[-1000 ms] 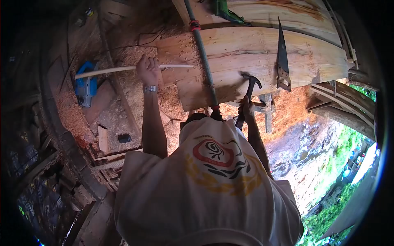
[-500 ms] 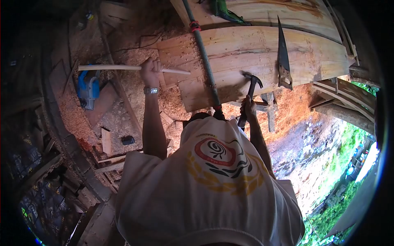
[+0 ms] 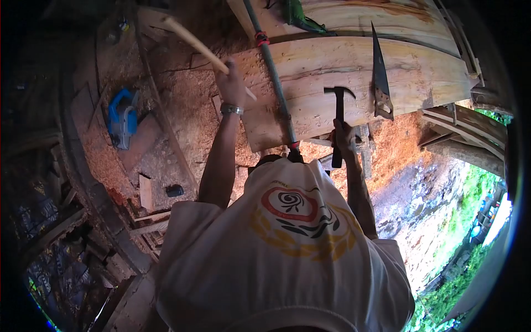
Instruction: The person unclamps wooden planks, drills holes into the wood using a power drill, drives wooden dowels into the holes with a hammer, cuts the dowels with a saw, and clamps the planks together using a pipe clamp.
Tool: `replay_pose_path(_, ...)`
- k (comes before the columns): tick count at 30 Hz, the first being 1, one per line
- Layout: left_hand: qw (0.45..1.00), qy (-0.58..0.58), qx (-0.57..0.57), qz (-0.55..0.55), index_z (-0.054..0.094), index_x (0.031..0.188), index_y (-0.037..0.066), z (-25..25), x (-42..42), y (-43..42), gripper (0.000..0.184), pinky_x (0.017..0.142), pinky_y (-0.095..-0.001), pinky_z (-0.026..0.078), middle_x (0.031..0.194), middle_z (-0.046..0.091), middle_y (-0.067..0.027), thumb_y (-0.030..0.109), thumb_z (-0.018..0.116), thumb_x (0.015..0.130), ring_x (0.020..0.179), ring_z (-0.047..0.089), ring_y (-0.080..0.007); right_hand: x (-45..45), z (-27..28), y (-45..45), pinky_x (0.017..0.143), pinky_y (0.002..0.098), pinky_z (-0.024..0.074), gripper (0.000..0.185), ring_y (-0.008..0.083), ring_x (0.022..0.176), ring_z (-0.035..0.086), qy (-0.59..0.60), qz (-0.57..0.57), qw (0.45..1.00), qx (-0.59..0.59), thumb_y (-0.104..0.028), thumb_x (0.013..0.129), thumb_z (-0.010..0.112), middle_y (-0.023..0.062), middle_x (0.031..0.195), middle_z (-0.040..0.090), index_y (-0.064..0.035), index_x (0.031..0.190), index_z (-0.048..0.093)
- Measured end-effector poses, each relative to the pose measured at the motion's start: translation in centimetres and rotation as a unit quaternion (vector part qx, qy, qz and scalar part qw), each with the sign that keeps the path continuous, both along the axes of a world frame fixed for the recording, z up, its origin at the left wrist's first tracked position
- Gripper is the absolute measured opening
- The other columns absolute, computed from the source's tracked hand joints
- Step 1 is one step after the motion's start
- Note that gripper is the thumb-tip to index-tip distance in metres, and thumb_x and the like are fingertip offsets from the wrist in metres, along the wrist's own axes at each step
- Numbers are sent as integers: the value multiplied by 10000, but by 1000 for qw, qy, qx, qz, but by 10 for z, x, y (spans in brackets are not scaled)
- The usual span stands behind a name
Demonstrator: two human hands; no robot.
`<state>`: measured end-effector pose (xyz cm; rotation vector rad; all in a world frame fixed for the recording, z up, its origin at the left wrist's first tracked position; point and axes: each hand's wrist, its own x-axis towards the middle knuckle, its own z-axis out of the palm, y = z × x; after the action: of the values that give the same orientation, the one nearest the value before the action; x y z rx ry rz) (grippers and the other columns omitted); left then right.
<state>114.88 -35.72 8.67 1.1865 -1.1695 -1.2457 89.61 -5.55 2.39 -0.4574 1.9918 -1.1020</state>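
Note:
My left hand (image 3: pixel 231 84) is closed round a pale wooden stick (image 3: pixel 194 42), which slants from upper left down to the end of a wide plank (image 3: pixel 326 61). A metal watch sits on that wrist. In my right hand (image 3: pixel 344 138) is a claw hammer (image 3: pixel 339 105), gripped by its dark handle with the head pointing away from me, over the plank's near edge. A handsaw (image 3: pixel 380 80) lies on the plank to the right of the hammer. Between my hands a long metal pipe (image 3: pixel 274 74) with a red fitting crosses the plank.
A blue power tool (image 3: pixel 123 119) rests at left among wood shavings. Behind the plank is another board (image 3: pixel 376 16) with a green tool (image 3: pixel 303 17) on it. Stacked timber (image 3: pixel 470 133) stands at right. A small black object (image 3: pixel 174 190) lies at lower left.
My left hand has moved right and away from me, and the stick has tilted from nearly level to a steep slant. The hammer has turned more upright in my right hand.

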Motion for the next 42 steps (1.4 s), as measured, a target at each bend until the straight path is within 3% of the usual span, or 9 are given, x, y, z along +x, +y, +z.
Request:
replay_pose_path(4, 986, -27, 5, -167, 412, 643, 101, 12, -7, 15, 513, 503, -286, 359, 571, 413, 37, 438, 529, 1012, 532, 421, -89, 10, 105, -51, 481, 320, 418, 383, 163, 520, 549, 281, 43, 950, -130, -371, 913, 682, 26, 548, 506, -10, 850, 570)
replay_pose_path(11, 965, -80, -3, -251, 427, 634, 102, 3, -5, 17, 499, 490, -293, 306, 576, 395, 54, 412, 542, 1007, 544, 375, -67, 7, 330, -126, 567, 271, 412, 236, 129, 625, 517, 62, 229, 933, -271, -143, 885, 629, 24, 725, 541, -6, 1074, 593)
replay_pose_path(16, 958, -88, -29, -271, 404, 614, 92, 10, -11, 27, 555, 466, -326, 245, 566, 353, 63, 471, 533, 998, 541, 322, -61, 38, 424, -160, 476, 303, 396, 207, 86, 522, 494, 310, 167, 882, -313, -178, 906, 695, -5, 610, 491, -14, 969, 584)
replay_pose_path(21, 952, -152, -50, -260, 459, 637, 41, -18, -8, 26, 586, 480, -346, 293, 546, 398, 6, 505, 532, 986, 545, 364, -84, 38, 360, -172, 559, 452, 485, 234, 424, 601, 613, 566, 422, 665, -243, -40, 840, 624, 251, 667, 595, -6, 1070, 589)
replay_pose_path(28, 946, -170, -76, -267, 587, 725, 0, 11, -5, 34, 632, 534, -408, 407, 567, 555, -107, 577, 498, 966, 547, 547, -199, 34, 427, -163, 624, 393, 475, 115, 294, 697, 617, 523, 313, 757, -235, -152, 926, 589, 132, 756, 618, -56, 990, 592)
replay_pose_path(32, 947, -181, -46, -262, 605, 722, -5, -18, -11, 24, 646, 541, -438, 417, 573, 580, -157, 590, 504, 954, 554, 591, -242, 0, 443, -175, 521, 303, 373, 262, 117, 591, 476, 491, 281, 671, -480, -222, 1004, 443, 38, 673, 520, -53, 833, 547)
replay_pose_path(36, 946, -181, -18, -268, 613, 733, 5, -8, -8, 29, 642, 551, -438, 429, 600, 602, -161, 611, 531, 930, 566, 609, -260, 34, 347, -162, 595, 392, 478, 137, 198, 688, 599, 704, 370, 519, -313, -128, 924, 576, 122, 700, 559, -28, 1015, 563)
replay_pose_path(40, 949, -179, -64, -249, 658, 806, 5, -19, -5, 35, 590, 591, -430, 467, 655, 646, -157, 569, 546, 940, 617, 648, -290, 41, 375, -161, 645, 450, 516, 249, 322, 682, 666, 509, 480, 703, -126, -57, 851, 618, 177, 759, 643, -81, 1098, 600)
replay_pose_path(42, 940, -197, -55, -272, 669, 808, 2, -21, -5, 42, 561, 599, -426, 474, 655, 651, -157, 532, 556, 950, 632, 657, -300, 47, 407, -156, 641, 242, 394, 134, 142, 635, 440, 430, 362, 811, -164, -71, 867, 687, 62, 749, 589, -26, 953, 595)
